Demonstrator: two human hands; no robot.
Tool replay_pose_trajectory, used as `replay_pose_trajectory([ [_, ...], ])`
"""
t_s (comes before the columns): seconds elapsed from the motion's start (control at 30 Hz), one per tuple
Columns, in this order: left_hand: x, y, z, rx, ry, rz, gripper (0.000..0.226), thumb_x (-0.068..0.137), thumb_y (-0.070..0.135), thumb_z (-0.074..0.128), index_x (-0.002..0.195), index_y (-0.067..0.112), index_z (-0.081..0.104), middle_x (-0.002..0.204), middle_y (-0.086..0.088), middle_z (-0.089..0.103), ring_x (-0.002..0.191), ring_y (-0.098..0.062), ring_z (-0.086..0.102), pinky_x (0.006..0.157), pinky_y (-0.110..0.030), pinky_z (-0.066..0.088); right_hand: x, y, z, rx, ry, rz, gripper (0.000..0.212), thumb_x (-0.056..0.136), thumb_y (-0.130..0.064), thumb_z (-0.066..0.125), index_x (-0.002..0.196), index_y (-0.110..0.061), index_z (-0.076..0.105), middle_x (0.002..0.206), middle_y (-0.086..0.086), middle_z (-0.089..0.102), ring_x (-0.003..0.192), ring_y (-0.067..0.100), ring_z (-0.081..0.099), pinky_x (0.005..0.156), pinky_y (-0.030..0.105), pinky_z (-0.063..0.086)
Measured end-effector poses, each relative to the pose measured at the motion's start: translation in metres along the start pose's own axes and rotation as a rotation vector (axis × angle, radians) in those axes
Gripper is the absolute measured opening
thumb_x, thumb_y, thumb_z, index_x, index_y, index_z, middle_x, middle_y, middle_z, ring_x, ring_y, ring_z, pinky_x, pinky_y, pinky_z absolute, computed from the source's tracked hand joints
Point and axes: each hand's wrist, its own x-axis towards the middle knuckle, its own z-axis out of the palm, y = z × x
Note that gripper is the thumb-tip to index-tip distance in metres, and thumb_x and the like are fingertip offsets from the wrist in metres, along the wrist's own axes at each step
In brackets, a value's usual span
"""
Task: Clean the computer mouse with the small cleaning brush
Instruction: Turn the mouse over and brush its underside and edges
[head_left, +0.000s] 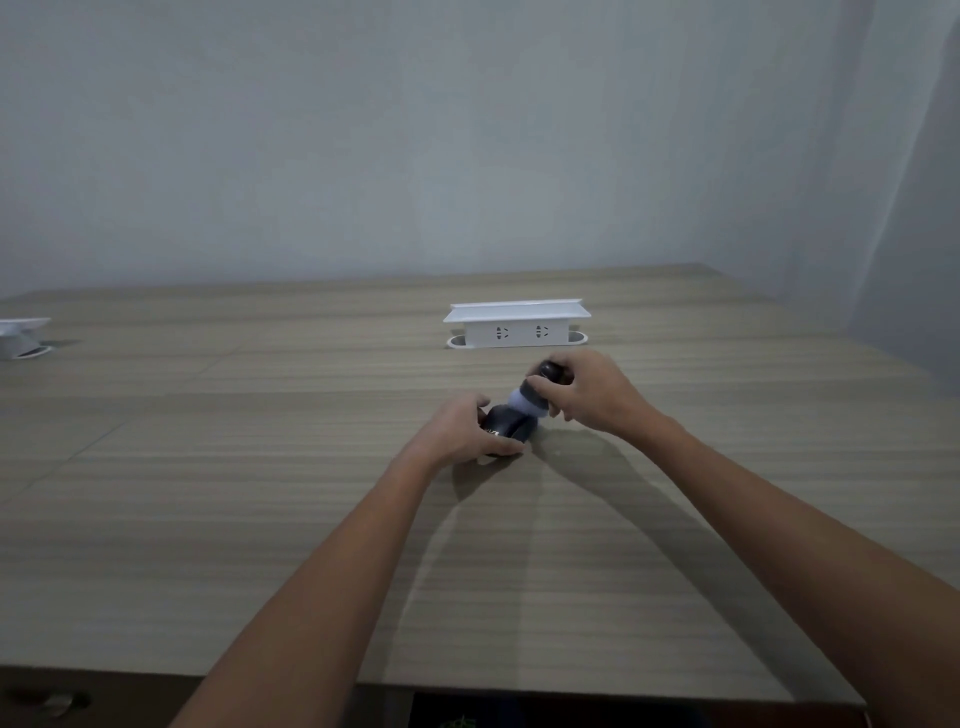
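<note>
A black computer mouse (508, 423) rests on the wooden table (260, 467), a little right of centre. My left hand (460, 431) grips it from the left side, thumb along its near edge. My right hand (587, 392) is shut on the small cleaning brush (537, 389), which has a dark rounded handle and pale bristles. The brush tilts down to the left, and its bristles press on the far top of the mouse. Fingers hide part of the handle and the mouse's left side.
A white pop-up socket box (517, 325) stands just behind my hands. Another white socket unit (23, 335) sits at the far left edge. A grey wall rises behind the table. The table's near edge runs along the bottom of the view.
</note>
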Motion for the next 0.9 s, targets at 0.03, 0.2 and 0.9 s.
replay_pose_trajectory([
  [0.03, 0.001, -0.001, 0.001, -0.030, -0.005, 0.001, 0.087, 0.060, 0.048, 0.089, 0.131, 0.011, 0.057, 0.113, -0.002, 0.069, 0.097, -0.019, 0.065, 0.084, -0.032, 0.052, -0.001, -0.003, 0.001, 0.008, -0.018, -0.030, 0.014, 0.091, -0.017, 0.066, 0.079, -0.011, 0.072, 0.056, -0.006, 0.065, 0.041, 0.000, 0.057, 0.049, 0.023, 0.048],
  [0.2, 0.004, -0.006, 0.005, -0.101, 0.021, 0.002, 0.094, 0.062, 0.040, 0.091, 0.141, 0.012, 0.050, 0.121, -0.003, 0.067, 0.109, -0.021, 0.064, 0.094, -0.034, 0.051, 0.002, 0.003, 0.006, -0.087, -0.069, -0.042, 0.012, 0.088, -0.018, 0.067, 0.088, -0.013, 0.078, 0.066, -0.004, 0.069, 0.059, 0.011, 0.062, 0.056, 0.026, 0.049],
  [0.9, 0.020, -0.018, -0.018, -0.012, -0.160, 0.092, 0.038, 0.079, 0.026, 0.080, 0.115, 0.016, 0.072, 0.107, -0.008, 0.076, 0.104, -0.029, 0.069, 0.097, -0.043, 0.050, -0.011, 0.033, 0.002, -0.129, 0.026, 0.054, 0.015, 0.091, -0.018, 0.065, 0.093, -0.010, 0.078, 0.072, -0.001, 0.073, 0.064, 0.013, 0.067, 0.065, 0.029, 0.055],
])
